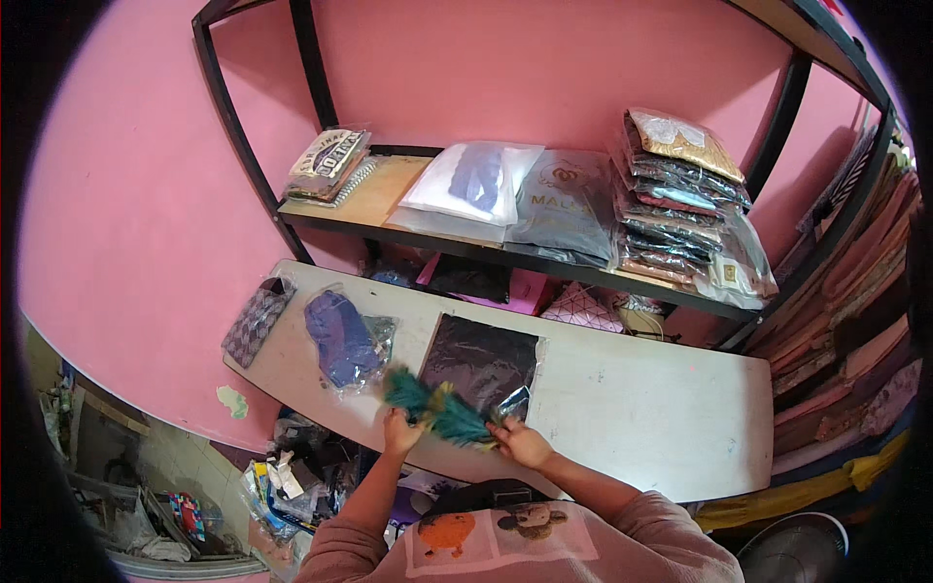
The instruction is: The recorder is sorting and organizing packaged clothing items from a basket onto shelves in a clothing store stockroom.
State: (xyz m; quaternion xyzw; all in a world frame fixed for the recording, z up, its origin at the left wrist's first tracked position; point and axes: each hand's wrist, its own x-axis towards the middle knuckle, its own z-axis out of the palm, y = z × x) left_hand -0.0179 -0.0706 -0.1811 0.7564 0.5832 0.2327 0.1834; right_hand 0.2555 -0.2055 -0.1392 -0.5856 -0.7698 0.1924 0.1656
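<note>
We see a teal cloth (439, 408), soft and crumpled with a yellowish fringe, stretched between both hands at the near edge of a smooth white table (651, 408). Its long axis runs left to right, dipping slightly toward the right. Our left hand (399, 428) is closed around its left end; our right hand (521, 442) grips the right end, also touching a glossy dark plastic-bagged garment (481, 364) lying flat just beyond. Further left lie a crinkly bag of blue fabric (342, 340) and a checked packet (257, 321). On the wooden shelf (389, 189) beyond, shiny packets sit stacked (680, 194).
</note>
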